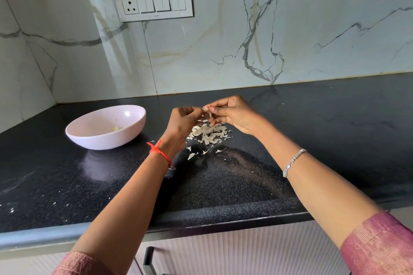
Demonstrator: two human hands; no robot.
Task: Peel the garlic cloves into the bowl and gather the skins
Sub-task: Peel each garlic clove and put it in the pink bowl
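One peeled clove [115,128] lies in the bowl [100,143]. Right of it, the left hand [183,119] and right hand [233,114], grips narrow, pinch a garlic clove [206,109] above the skins [211,133] on the tabletop [324,140]. A slip could drop it and scatter them.

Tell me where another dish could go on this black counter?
The black speckled stone countertop lies bare right of the right hand, back to the white marble wall. In front of the pale pink bowl only stray flecks lie. The middle is crowded: the left hand and the right pinch a garlic clove over the heap of papery garlic skins.
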